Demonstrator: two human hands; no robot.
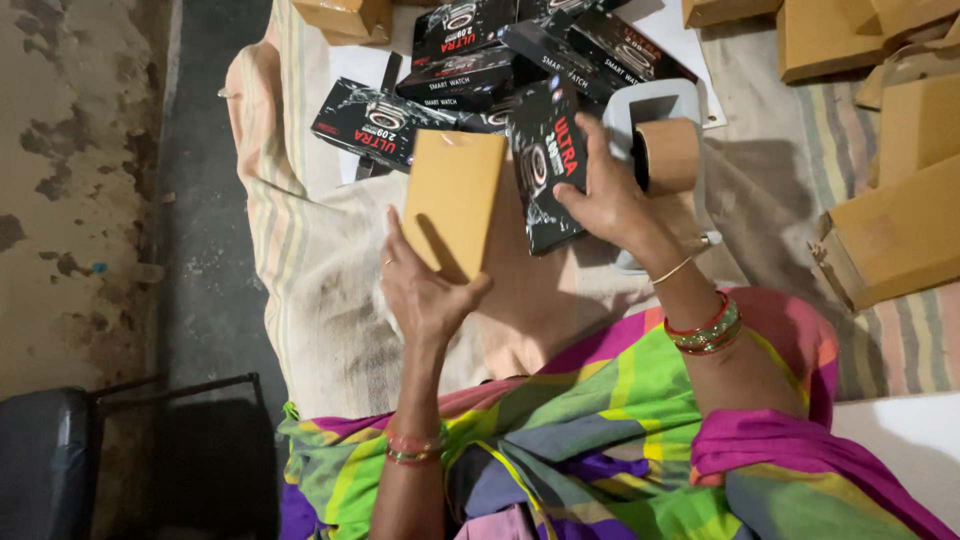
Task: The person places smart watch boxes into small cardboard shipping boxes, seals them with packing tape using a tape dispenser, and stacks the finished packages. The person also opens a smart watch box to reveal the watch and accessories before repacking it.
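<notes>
My left hand [425,290] holds a flat brown cardboard sleeve [455,195] upright by its lower edge. My right hand [605,200] grips a black printed product box [545,165], tilted beside the sleeve, just right of it. Box and sleeve are close together but apart. Bangles circle both wrists.
Several more black boxes [460,75] lie piled on a pale striped cloth [300,210] ahead. A grey tape dispenser with brown tape [665,150] sits right of my right hand. Brown cardboard boxes [890,235] crowd the right side. A dark chair [60,460] stands at lower left on stained floor.
</notes>
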